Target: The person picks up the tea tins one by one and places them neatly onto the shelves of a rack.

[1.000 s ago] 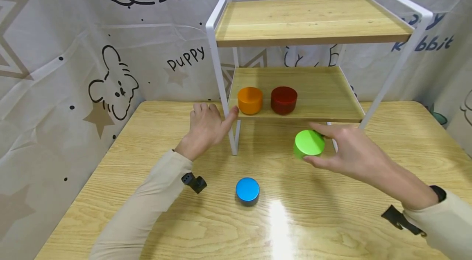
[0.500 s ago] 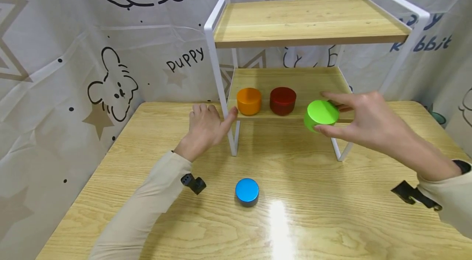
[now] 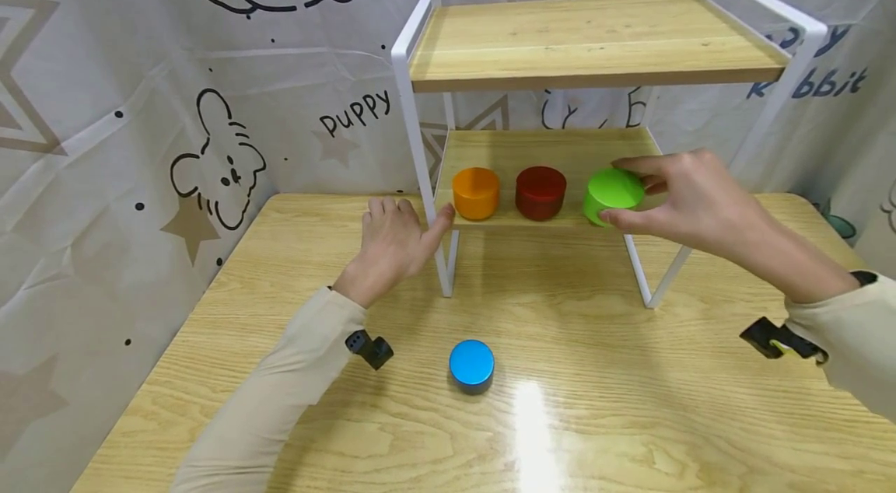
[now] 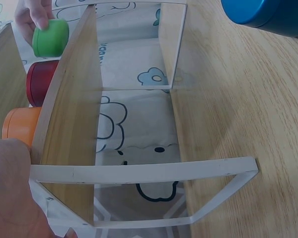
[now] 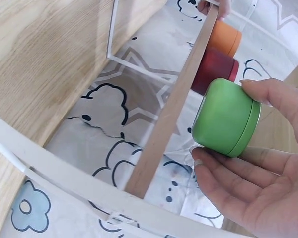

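Note:
My right hand (image 3: 700, 197) pinches a lime-green round tin (image 3: 613, 196) between thumb and fingers at the front right of the middle shelf (image 3: 595, 147). Whether its base touches the board I cannot tell; in the right wrist view the green tin (image 5: 223, 119) appears slightly apart from it. To its left, a dark red tin (image 3: 540, 193) and an orange tin (image 3: 476, 194) stand upright in a row on that shelf. My left hand (image 3: 393, 244) holds the rack's white left front post, thumb across it, beside the orange tin. A blue tin (image 3: 472, 365) stands on the table.
The wooden top shelf (image 3: 595, 34) of the two-tier rack overhangs the tins. White metal legs (image 3: 637, 271) stand on the wood-grain table (image 3: 336, 415). A printed fabric backdrop (image 3: 308, 73) hangs close behind.
My right hand has lifted the green tin from below the shelf's front edge, rightward and up, then back to the shelf beside the red tin. My left hand stays at the post.

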